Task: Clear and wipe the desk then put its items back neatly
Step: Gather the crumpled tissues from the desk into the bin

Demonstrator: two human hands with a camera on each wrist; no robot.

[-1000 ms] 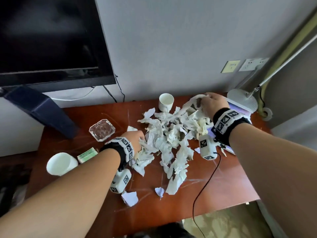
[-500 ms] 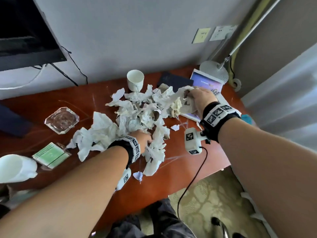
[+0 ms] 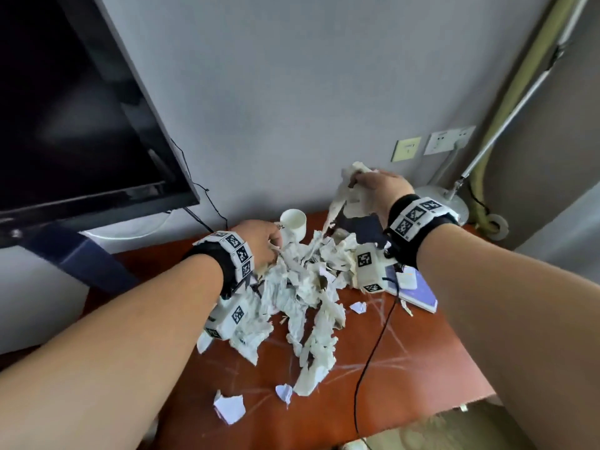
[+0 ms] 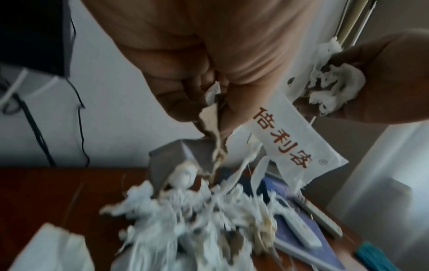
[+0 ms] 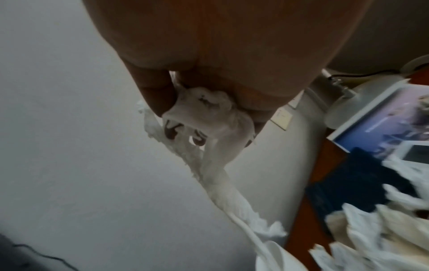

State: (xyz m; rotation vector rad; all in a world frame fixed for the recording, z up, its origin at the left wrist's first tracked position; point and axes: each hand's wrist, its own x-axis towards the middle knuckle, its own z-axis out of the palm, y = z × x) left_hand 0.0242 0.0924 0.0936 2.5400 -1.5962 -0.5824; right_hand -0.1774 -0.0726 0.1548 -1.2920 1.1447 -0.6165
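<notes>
A heap of crumpled white tissue (image 3: 305,287) lies mid-desk on the red-brown desk (image 3: 406,368). My left hand (image 3: 274,246) grips the heap's left top, beside a white cup (image 3: 293,222). In the left wrist view its fingers (image 4: 185,102) pinch torn shreds, and a white packet with red characters (image 4: 285,137) hangs by them. My right hand (image 3: 355,180) is raised above the desk's back and holds a tissue wad (image 5: 204,110). A long strand (image 5: 220,183) trails from the wad down to the heap.
A purple booklet (image 3: 418,293) with a white remote (image 4: 299,231) lies right of the heap, a dark wallet (image 3: 360,225) behind it. Paper scraps (image 3: 229,407) lie near the front edge. A lamp base (image 3: 444,203) stands back right, a TV (image 3: 65,125) at left.
My right hand has risen from the desk, pulling a tissue strand up with it. My left hand has moved to the heap's top near the cup. The view has tilted upward.
</notes>
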